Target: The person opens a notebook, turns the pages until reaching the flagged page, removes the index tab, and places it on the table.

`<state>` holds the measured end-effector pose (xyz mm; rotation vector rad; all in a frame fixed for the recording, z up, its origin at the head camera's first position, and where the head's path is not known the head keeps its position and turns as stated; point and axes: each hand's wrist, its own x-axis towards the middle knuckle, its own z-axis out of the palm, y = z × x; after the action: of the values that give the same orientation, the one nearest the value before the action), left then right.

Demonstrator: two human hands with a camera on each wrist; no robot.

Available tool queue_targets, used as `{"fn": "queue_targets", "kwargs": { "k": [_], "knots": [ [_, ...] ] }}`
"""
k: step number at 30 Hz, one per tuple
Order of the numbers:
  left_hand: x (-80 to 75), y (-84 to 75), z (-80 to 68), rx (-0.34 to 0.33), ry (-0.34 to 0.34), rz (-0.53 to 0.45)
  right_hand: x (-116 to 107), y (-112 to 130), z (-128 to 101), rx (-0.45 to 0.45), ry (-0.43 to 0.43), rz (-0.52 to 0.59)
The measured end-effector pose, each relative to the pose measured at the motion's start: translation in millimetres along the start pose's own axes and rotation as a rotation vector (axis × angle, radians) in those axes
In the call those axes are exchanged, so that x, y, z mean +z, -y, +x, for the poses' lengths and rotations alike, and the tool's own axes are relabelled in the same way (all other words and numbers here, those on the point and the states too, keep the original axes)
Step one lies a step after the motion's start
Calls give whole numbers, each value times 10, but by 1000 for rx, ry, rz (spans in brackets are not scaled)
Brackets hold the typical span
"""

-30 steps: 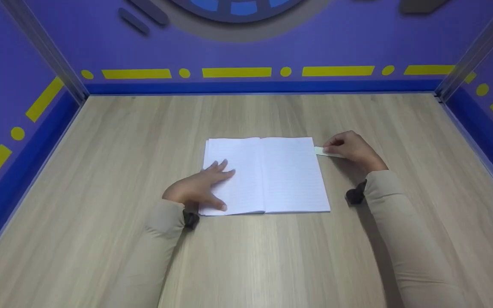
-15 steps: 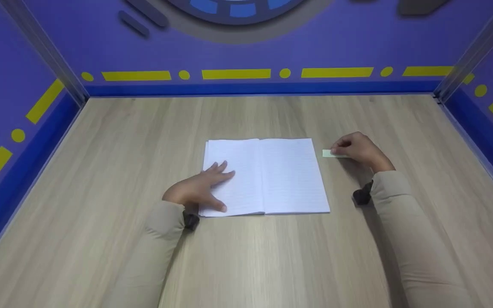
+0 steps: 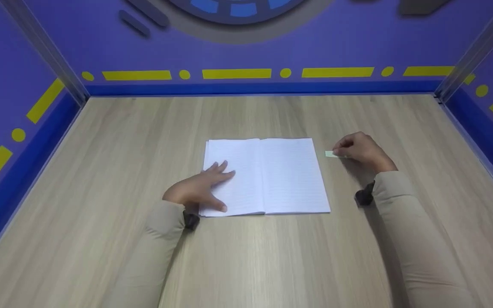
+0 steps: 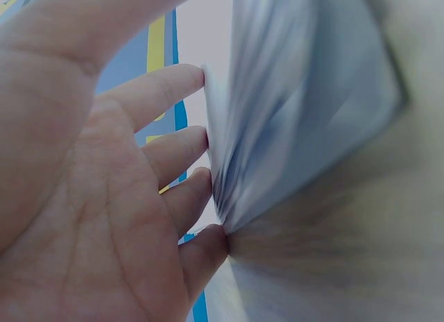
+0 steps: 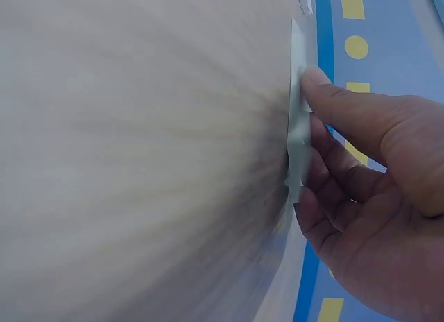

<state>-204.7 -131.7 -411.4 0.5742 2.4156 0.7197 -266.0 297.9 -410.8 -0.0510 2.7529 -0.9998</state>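
An open notebook (image 3: 294, 175) with lined white pages lies flat at the middle of the table. My left hand (image 3: 199, 188) rests on its left page, fingers spread; in the left wrist view the fingertips touch the edge of the pages (image 4: 277, 107). To the right of the notebook, my right hand (image 3: 360, 149) pinches a pale green paper strip (image 3: 329, 154) between thumb and fingers. The right wrist view shows this strip (image 5: 298, 141) running along the fingertips, close over the tabletop. Part of the strip is hidden behind the fingers in the head view.
The wooden table (image 3: 246, 265) is bounded by a purple back wall (image 3: 246, 55) and side walls with yellow dashes. A small dark wrist device (image 3: 364, 196) sits under the right cuff, and another dark device (image 3: 191, 221) by the left one.
The right hand has moved right with the strip, from right at the notebook's edge to a short gap away from it. The left hand and notebook have stayed in place.
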Motion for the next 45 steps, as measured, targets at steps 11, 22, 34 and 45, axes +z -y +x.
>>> {"fn": "queue_targets", "kwargs": {
  "k": [11, 22, 34, 45],
  "knots": [
    [-2, -15, 1, -1, 1, -5, 54, 52, 73, 25, 11, -2],
    [9, -32, -7, 5, 9, 11, 33, 127, 72, 60, 69, 28],
    [6, -22, -29, -10, 0, -9, 37, 133, 73, 58, 68, 63],
    [-25, 11, -3, 37, 10, 14, 35, 72, 96, 86, 87, 52]
  ]
}}
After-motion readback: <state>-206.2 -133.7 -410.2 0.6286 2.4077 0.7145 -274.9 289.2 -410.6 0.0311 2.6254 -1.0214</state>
